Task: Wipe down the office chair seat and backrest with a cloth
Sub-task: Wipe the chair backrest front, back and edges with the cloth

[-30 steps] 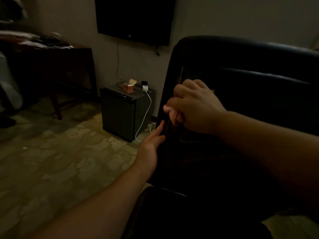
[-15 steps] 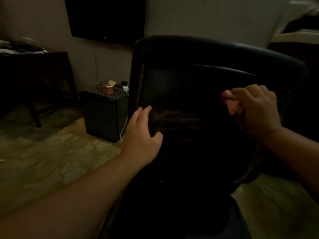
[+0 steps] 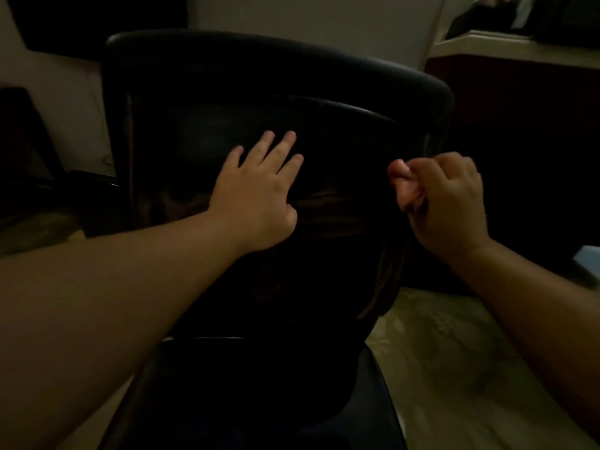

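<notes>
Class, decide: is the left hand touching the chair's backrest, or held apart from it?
Touching. The head view shows the left hand lying flat, fingers spread, on the dark backrest with no gap.

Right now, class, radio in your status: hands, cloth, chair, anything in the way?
Left hand flat on backrest. Right hand gripping dark cloth stretched across it. Seat too dark to judge. No obstruction seen.

Pale patterned floor (image 3: 454, 368) below and right of the fingers. Plain light wall (image 3: 308, 17) above them. Dark wall-mounted screen (image 3: 97, 24) up-left. Dark wooden cabinet with pale top (image 3: 519, 50) up-right. Dim light; details unclear.
</notes>
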